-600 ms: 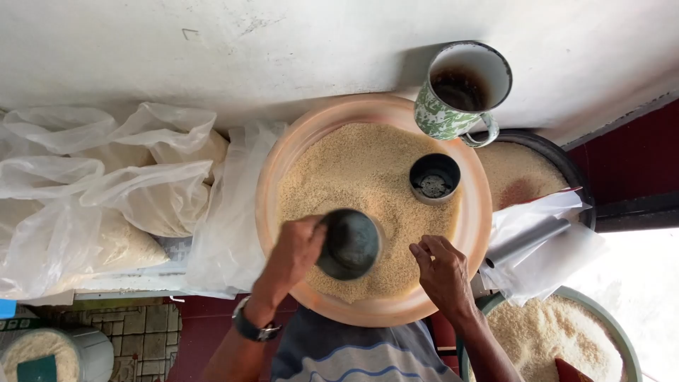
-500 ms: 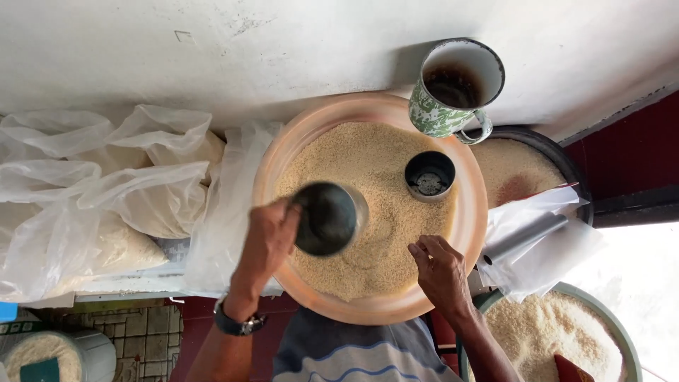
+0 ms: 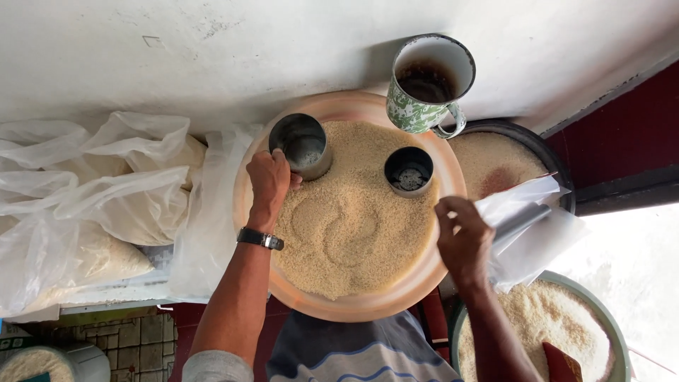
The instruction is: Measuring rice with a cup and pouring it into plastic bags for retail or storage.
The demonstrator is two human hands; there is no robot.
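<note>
Head view: left hand [image 3: 269, 185] hides tin [image 3: 300, 145] side; sack [image 3: 85, 205] cropped.

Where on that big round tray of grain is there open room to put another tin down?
The widest open grain lies in the middle and near half of the tray, between the left hand and right hand. The far side is crowded: the held metal cup, a second tin and the enamel mug at the rim.

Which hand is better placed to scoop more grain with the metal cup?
Left, probably. The left hand already grips the metal cup at the grain's edge in the tray, while the right hand holds a plastic bag at the tray's rim.
</note>
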